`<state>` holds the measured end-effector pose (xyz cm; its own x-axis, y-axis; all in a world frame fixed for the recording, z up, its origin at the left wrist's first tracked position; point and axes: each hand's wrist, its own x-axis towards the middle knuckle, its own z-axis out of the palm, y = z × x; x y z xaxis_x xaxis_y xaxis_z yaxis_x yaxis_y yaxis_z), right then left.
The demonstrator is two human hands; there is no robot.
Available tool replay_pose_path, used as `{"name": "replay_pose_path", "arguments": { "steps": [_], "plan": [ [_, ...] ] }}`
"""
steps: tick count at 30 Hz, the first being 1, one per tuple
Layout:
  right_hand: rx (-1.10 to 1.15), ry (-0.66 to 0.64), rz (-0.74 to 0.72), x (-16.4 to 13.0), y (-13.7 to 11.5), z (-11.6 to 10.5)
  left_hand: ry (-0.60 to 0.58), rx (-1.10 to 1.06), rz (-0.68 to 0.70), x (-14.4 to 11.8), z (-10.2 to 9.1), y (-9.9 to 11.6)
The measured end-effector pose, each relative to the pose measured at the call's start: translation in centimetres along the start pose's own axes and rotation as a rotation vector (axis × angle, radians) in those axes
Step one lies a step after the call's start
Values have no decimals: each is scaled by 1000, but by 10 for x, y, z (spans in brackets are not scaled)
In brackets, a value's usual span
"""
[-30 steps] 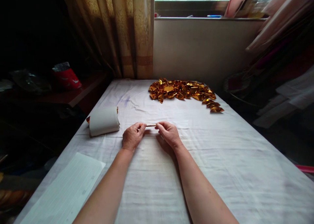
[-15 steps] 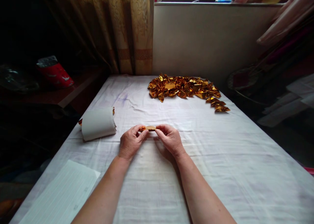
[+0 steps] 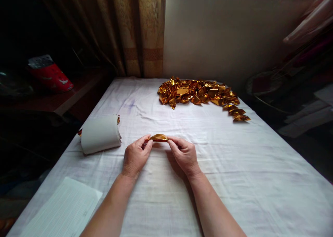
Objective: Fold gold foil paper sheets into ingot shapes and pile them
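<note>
A small folded gold foil paper is held out over the table between my two hands. My left hand pinches its left end between thumb and fingers. At the right end, my right hand pinches it the same way. The foil's middle bulges upward above a flat lower edge. Beyond my hands, at the far side of the table, lies a heap of folded gold foil pieces, with a short row of them trailing off to the right.
A curled stack of pale sheets, gold foil showing at its ends, sits left of my hands. Nearer is a lined paper sheet. A white cloth covers the table. A red container stands on a dark side surface; a curtain hangs behind.
The foil's middle has puffed up from a flatter shape, and its ends stay pinched. My hands are slightly farther apart. The whole view has shifted a little.
</note>
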<state>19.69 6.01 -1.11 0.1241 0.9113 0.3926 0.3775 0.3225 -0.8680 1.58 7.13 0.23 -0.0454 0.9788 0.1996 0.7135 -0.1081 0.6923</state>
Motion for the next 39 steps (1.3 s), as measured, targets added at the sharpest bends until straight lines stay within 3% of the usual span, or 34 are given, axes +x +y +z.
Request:
{"name": "replay_pose_path", "arguments": {
  "steps": [11,21,32,39],
  "plan": [
    [-102,17,-5,0,0,1,5,16,47,-3,1,-1],
    [-467,33,-93,-1,3,0,49,-11,54,-3,3,-5],
    [-327,49,-119,0,2,-1,13,94,81,-3,2,-2],
    [-341,29,-82,0,2,-1,0,198,175,-5,1,4]
  ]
}}
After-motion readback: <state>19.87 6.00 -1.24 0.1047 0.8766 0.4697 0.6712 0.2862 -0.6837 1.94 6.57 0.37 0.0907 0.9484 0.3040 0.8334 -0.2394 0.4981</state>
